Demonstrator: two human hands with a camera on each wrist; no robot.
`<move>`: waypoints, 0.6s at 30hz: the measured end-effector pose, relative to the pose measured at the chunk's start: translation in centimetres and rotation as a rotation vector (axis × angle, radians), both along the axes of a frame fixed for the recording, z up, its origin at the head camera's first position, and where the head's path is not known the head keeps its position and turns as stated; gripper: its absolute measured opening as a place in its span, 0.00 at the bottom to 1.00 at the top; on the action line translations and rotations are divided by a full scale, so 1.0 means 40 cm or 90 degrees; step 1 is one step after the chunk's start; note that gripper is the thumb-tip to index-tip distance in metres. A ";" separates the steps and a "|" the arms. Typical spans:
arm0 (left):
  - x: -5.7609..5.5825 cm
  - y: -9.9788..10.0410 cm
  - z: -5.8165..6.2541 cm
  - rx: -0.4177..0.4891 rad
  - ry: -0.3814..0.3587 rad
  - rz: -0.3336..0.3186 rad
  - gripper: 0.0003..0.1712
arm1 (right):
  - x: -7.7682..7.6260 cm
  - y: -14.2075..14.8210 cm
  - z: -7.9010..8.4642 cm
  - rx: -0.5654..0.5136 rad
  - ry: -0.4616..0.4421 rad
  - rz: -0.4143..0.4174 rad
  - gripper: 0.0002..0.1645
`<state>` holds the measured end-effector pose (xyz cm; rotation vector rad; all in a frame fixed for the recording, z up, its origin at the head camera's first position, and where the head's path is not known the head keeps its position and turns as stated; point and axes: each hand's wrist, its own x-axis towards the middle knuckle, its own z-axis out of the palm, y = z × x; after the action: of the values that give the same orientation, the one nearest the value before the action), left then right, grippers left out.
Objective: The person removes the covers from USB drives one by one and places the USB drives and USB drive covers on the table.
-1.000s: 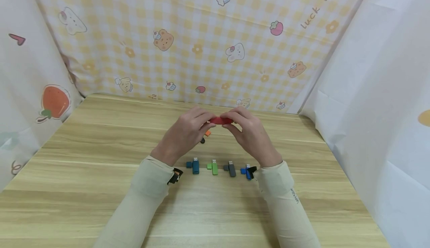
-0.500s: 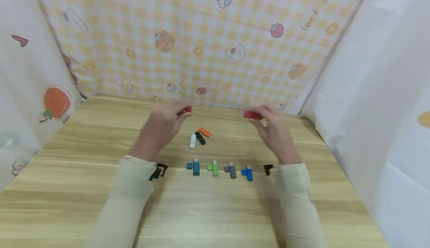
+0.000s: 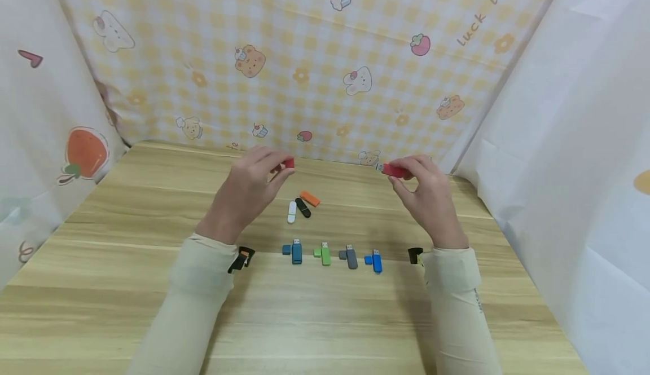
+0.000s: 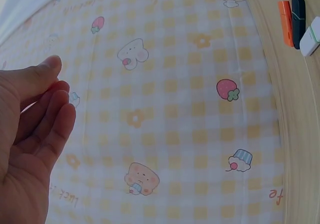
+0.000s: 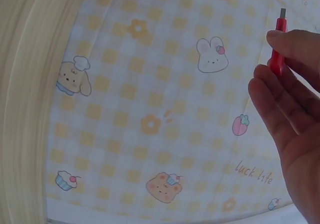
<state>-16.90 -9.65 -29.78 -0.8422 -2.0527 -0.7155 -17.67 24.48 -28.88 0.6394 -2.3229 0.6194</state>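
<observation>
My right hand (image 3: 424,194) pinches a red USB stick (image 3: 393,171) whose metal plug points left; the right wrist view shows the stick (image 5: 279,44) between thumb and fingers. Held up at the left, my left hand (image 3: 249,189) pinches the small red cap (image 3: 289,163) at its fingertips. In the left wrist view that hand (image 4: 40,119) hides nearly all of the cap. Both hands are raised over the far part of the table, well apart from each other.
Uncapped teal (image 3: 297,252), green (image 3: 325,254), grey (image 3: 351,257) and blue (image 3: 377,262) USB sticks lie in a row, each with its cap on its left. Behind them lie capped white (image 3: 291,212), black (image 3: 303,207) and orange (image 3: 310,198) sticks. A patterned curtain (image 3: 299,104) hangs at the back.
The hands were together on the red USB stick a second ago. They have moved apart, the cap going left and the stick right, exposing its plug.
</observation>
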 end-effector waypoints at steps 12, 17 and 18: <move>0.006 0.051 -0.011 -0.035 -0.001 -0.025 0.13 | -0.010 -0.014 -0.009 -0.001 -0.182 -0.039 0.14; 0.011 0.079 -0.020 -0.075 0.003 -0.029 0.12 | -0.017 -0.014 -0.021 0.044 -0.276 -0.061 0.08; 0.012 0.083 -0.021 -0.081 0.005 -0.030 0.12 | -0.019 -0.014 -0.024 0.054 -0.291 -0.063 0.08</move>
<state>-16.40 -6.34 -30.61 -0.9658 -2.0951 -0.6107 -18.44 23.93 -29.85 0.4493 -2.7990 0.6786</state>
